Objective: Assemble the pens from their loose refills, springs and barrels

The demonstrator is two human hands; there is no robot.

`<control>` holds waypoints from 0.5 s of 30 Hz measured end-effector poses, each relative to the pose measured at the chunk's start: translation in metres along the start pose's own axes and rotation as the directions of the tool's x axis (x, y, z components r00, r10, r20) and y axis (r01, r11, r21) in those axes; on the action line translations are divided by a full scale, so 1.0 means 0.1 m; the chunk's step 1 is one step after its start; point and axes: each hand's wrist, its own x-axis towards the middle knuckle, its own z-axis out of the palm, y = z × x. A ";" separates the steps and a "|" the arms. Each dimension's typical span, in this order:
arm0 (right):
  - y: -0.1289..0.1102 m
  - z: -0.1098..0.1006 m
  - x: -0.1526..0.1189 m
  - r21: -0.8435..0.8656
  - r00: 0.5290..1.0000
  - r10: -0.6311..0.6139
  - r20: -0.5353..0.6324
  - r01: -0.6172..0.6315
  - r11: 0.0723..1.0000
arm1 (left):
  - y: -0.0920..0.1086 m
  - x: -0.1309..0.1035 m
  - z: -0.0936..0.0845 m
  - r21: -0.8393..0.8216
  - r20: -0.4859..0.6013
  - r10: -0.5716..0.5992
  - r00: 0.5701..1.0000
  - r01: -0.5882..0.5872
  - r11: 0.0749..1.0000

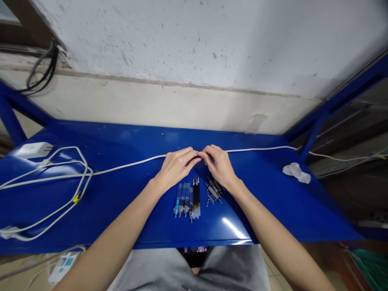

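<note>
My left hand [178, 165] and my right hand [218, 163] meet over the blue table, fingertips pinched together. Between them shows a sliver of a small dark piece [197, 156]; the fingers hide most of it, so its kind is unclear. Below the hands lie several clear pen barrels [184, 198], one with a blue tip. Beside them, a row of black pen refills [196, 196] lies side by side. Under my right wrist rest dark grey pen grips [214, 191], partly covered by the hand, with small metallic parts [209, 199] close by.
A white cable [130, 165] runs across the table [130, 214] behind the hands and coils at the left, near a white adapter [34, 150]. Crumpled white tissue [296, 172] lies at right. Blue frame posts [313, 135] flank the table, and a wall [169, 107] stands behind.
</note>
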 end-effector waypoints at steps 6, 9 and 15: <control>-0.06 -0.04 0.00 0.216 0.993 0.100 0.062 -0.112 0.970 | -0.02 -0.02 0.02 -0.006 -0.052 0.057 0.997 -0.057 0.998; -0.01 -0.13 -0.03 0.370 0.967 0.249 0.049 -0.249 0.895 | -0.07 -0.03 0.04 0.015 -0.134 0.072 0.988 -0.070 0.997; -0.15 -0.44 -0.41 0.185 0.988 0.133 0.081 -0.146 0.972 | -0.13 -0.01 0.06 0.088 -0.160 0.088 0.983 -0.075 0.993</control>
